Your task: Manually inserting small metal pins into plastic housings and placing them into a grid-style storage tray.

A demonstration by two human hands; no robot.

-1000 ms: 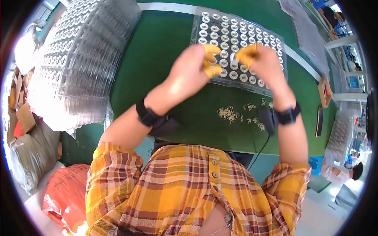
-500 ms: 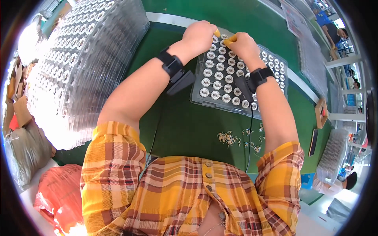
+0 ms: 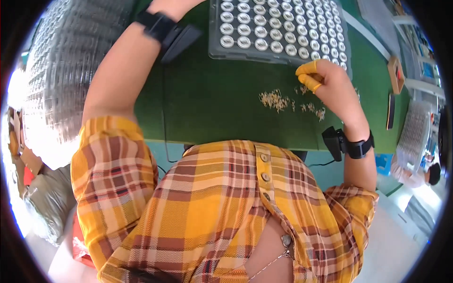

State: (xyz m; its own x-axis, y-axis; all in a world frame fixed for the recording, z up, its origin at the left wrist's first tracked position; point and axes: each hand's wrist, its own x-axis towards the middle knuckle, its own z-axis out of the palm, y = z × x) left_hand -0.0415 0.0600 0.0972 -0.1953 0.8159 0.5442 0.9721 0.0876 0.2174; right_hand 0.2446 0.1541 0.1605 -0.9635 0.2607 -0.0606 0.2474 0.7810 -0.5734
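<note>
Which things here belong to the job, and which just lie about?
Likely in use:
tray
round silver parts
loose small parts near the right hand
yellow finger covers
stacked trays

Seemingly lying about:
brown box
flat black object
grey sack

Table (image 3: 212, 94): green surface, crossed by a pale strip (image 3: 365, 35) at upper right. A tray (image 3: 250, 55) is laid flat, its far end cut off by the view. Bits (image 3: 273, 100) are heaped nearer, others scattered rightward. A box (image 3: 395, 75) and dark bar (image 3: 391, 112) are placed near the right edge.
</note>
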